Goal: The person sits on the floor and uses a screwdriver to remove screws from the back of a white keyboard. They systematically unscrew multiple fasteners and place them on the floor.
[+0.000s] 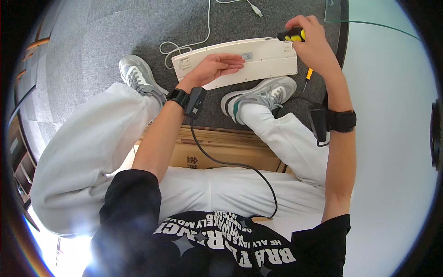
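Grey carpet (101,41) covers the floor around your feet. On the left, your left shoe (138,74) rests on it, grey and white. Next to that, a thin white cord (208,27) curls by the left end of a white keyboard (267,67). Your left hand (217,68) reaches out over the keyboard. Its fingers are almost straight and sit close side by side, and it holds nothing. I can't tell if it touches the keyboard or is just above it. A black band with a small box (196,102) is on that wrist.

The keyboard lies upside down on the carpet, just past your shoes, with its pale label (247,56) facing up. Above it, a white plug (257,11) lies on the carpet. Just below the keyboard is your right shoe (260,94).

Farther right, a black and yellow screwdriver (287,35) points left, with its tip by the keyboard's top edge. I can't tell if the tip touches. Your right hand (314,37) grips the handle with bent fingers. Below that hand, a small screwdriver with an orange-yellow handle (309,74) lies on the carpet. At the far right is a big, smooth white surface (392,138).
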A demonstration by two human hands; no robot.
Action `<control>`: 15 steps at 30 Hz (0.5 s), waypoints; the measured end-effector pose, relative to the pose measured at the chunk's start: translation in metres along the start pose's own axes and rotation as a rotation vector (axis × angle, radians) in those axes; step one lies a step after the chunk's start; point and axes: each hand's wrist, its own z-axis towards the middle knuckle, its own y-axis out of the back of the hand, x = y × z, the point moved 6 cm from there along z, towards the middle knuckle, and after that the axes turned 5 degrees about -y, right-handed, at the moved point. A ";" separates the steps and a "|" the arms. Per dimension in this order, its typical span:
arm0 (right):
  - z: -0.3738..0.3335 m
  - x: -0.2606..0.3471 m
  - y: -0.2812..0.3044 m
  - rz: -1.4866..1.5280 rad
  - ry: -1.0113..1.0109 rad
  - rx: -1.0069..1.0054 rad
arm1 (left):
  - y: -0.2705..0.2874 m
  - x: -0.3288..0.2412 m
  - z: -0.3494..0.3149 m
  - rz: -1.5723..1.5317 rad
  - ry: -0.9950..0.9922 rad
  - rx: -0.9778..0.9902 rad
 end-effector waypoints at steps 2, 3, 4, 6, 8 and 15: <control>0.001 0.002 -0.005 0.311 -0.006 0.147 | 0.001 0.001 0.000 0.016 0.021 -0.019; 0.003 0.002 -0.003 0.362 -0.063 0.135 | 0.000 0.000 0.001 -0.005 0.010 0.001; 0.005 0.002 -0.002 0.411 -0.141 0.125 | 0.000 0.000 0.000 -0.013 0.010 0.004; 0.006 0.003 -0.001 0.214 -0.303 0.111 | 0.000 0.000 -0.002 -0.017 0.004 -0.002; 0.003 0.002 0.009 -0.301 -0.439 0.064 | -0.001 -0.001 -0.001 -0.004 -0.004 0.000; -0.002 0.006 0.009 -0.131 -0.088 0.001 | 0.000 0.000 -0.002 -0.001 0.015 -0.021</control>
